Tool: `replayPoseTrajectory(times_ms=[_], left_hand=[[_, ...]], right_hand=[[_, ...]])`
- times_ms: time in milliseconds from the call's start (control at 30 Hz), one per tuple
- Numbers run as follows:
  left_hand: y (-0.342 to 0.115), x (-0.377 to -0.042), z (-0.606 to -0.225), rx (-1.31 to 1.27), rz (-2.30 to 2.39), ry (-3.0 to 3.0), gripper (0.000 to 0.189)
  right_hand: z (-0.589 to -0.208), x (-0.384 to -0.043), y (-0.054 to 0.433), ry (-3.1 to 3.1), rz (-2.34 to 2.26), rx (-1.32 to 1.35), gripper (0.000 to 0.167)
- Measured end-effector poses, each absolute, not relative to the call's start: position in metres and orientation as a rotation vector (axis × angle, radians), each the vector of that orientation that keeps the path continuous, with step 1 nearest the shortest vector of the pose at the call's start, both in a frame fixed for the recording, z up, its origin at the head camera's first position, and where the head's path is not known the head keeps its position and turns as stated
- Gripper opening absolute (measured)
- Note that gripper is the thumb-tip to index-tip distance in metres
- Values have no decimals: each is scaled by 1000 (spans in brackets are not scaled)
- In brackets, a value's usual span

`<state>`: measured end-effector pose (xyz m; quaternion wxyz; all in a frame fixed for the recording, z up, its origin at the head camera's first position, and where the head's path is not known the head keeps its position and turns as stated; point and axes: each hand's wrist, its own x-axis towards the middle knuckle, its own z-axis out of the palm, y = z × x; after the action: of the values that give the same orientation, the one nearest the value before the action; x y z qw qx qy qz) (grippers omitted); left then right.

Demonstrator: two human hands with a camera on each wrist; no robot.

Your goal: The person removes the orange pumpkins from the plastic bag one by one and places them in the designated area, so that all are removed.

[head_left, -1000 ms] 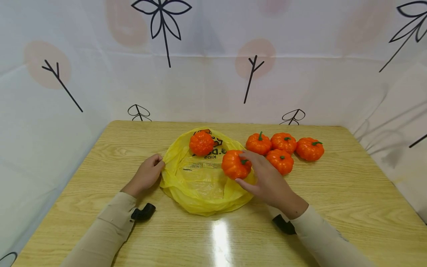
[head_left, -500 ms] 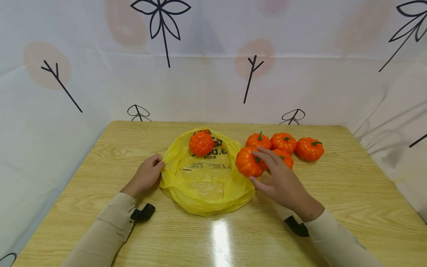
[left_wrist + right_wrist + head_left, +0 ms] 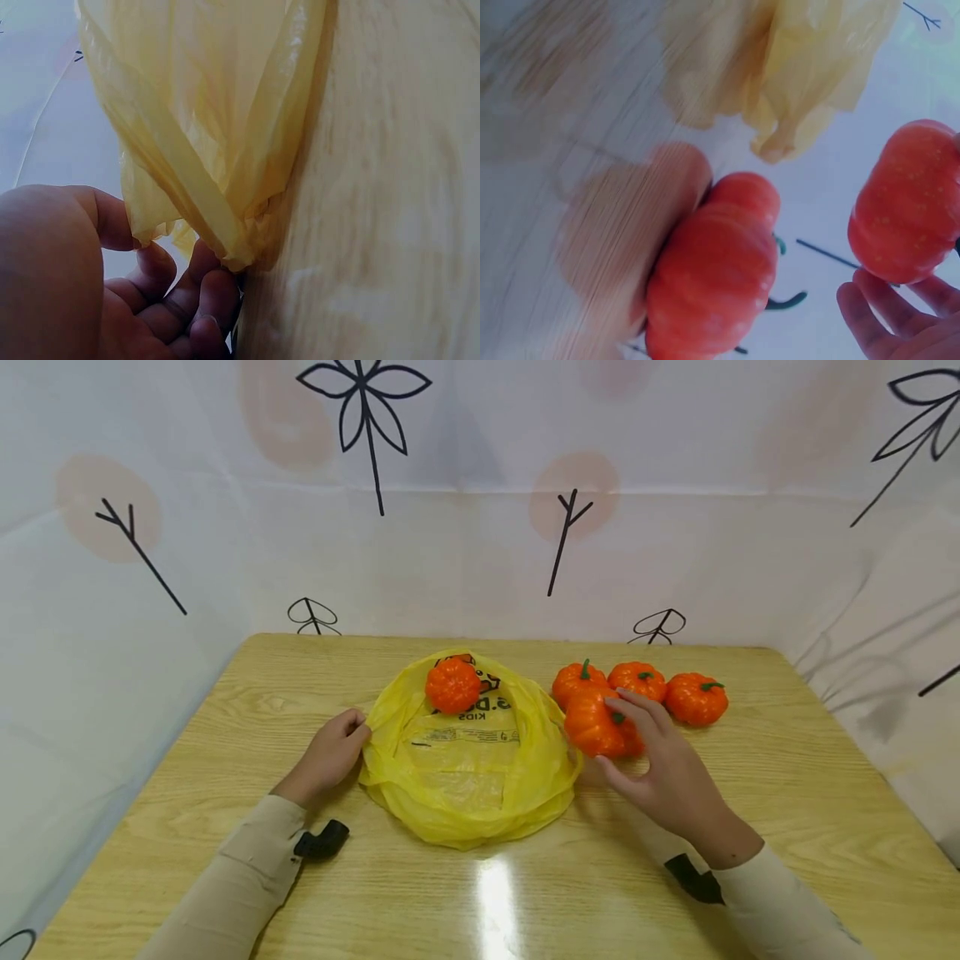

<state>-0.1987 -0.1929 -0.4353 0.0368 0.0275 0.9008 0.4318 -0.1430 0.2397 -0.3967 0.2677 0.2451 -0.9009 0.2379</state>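
Observation:
A yellow plastic bag (image 3: 468,785) lies spread open on the table, with one small orange pumpkin (image 3: 453,686) inside near its far side. My left hand (image 3: 328,758) pinches the bag's left edge between thumb and fingers, as the left wrist view also shows. To the right of the bag, my right hand (image 3: 671,781) grips another orange pumpkin (image 3: 590,724) with a green stem. This held pumpkin (image 3: 907,206) is off the table in the right wrist view. From the head view it partly covers one of the pumpkins behind it.
Several more orange pumpkins stand in a cluster at the back right, among them a rightmost pumpkin (image 3: 696,699) and a middle pumpkin (image 3: 637,681). The wooden table (image 3: 405,902) ends at a white patterned cloth (image 3: 465,560) behind.
My right hand has carried its pumpkin rightward, from over the bag's right rim to in front of the pumpkin cluster. The left hand stays at the bag's edge.

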Motion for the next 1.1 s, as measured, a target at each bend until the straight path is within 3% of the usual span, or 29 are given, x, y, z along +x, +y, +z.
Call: replayPoseTrajectory(times_ms=[1100], left_hand=[[-193,-198,-436,69,1301,2768,19]], right_hand=[[-395,-160,316,-2634,671,231,62]])
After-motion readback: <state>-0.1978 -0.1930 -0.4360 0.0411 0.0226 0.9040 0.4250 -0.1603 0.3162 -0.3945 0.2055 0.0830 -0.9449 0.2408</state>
